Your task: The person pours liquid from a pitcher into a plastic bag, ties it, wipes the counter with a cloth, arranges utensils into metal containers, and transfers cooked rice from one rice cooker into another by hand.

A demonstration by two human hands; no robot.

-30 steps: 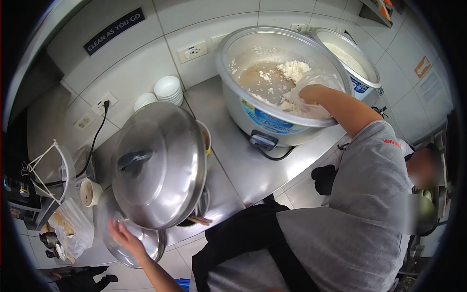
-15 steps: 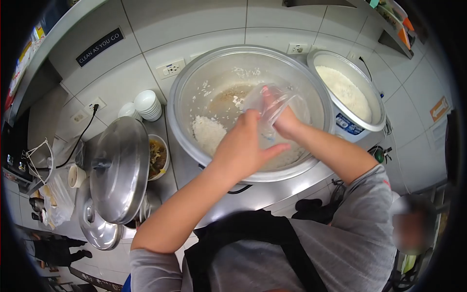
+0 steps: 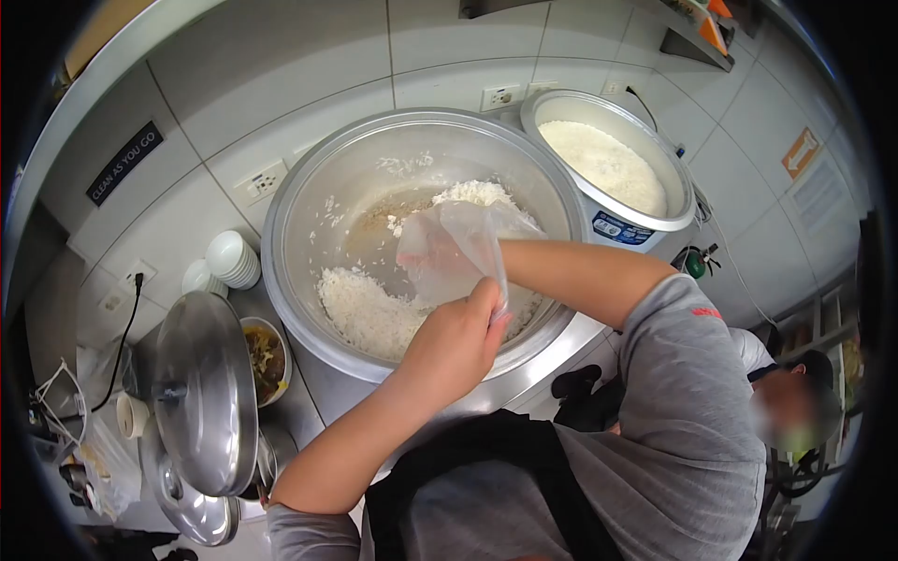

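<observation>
A large round metal pot (image 3: 283, 280) stands before me, with cooked white rice (image 3: 360, 313) along its near side and more at the back right. Patches of its bottom and wall show only stuck grains. Above the rice, a clear plastic bag (image 3: 477, 224) hangs over my right hand (image 3: 426, 257), which has gone into it past the wrist. Its fingers show only dimly through the plastic. At the pot's near rim, my left hand (image 3: 456, 337) is closed, thumb against fingers, on the bag's open edge.
At the right stands a second pot of white rice (image 3: 608, 168). On the left are a metal lid (image 3: 206, 393), stacked white bowls (image 3: 234, 260) and a food container (image 3: 269, 360). Another person (image 3: 795, 402) is at the far right.
My right hand has pushed deeper into the bag and moved left. My left hand has closed on the bag's edge. The view has shifted, showing more rice at the pot's back.
</observation>
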